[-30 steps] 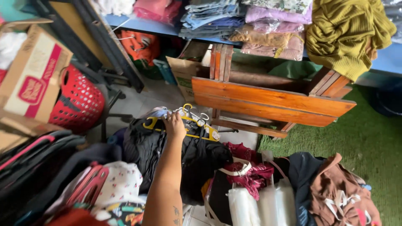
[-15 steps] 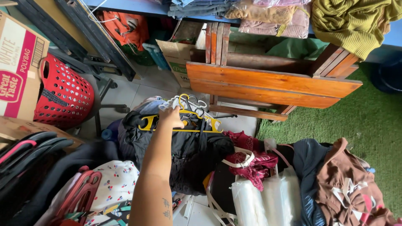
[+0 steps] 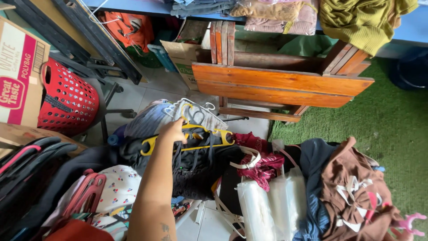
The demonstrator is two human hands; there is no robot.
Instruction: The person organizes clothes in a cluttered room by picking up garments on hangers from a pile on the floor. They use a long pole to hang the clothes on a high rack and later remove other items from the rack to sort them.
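My left hand (image 3: 174, 130) reaches up from the bottom and closes on a yellow plastic hanger (image 3: 216, 134), near its hook. The hanger lies across a black garment (image 3: 196, 172) on a pile of clothes. Just beyond my fingers lies a bunch of white wire hangers (image 3: 198, 111) on a grey-blue cloth (image 3: 149, 119). My right hand is out of view.
A wooden frame (image 3: 276, 85) stands on its side behind the pile, with a green mat (image 3: 394, 129) to its right. A red perforated basket (image 3: 67, 103) and a cardboard box (image 3: 18, 76) are at the left. Pink hangers (image 3: 84, 196), clear plastic bags (image 3: 258, 207) and a brown garment (image 3: 352, 178) lie nearer.
My hand stays on the yellow hanger, shifting only slightly. The view has tipped downward, so the shelf of folded clothes at the top has slid mostly out of the frame.
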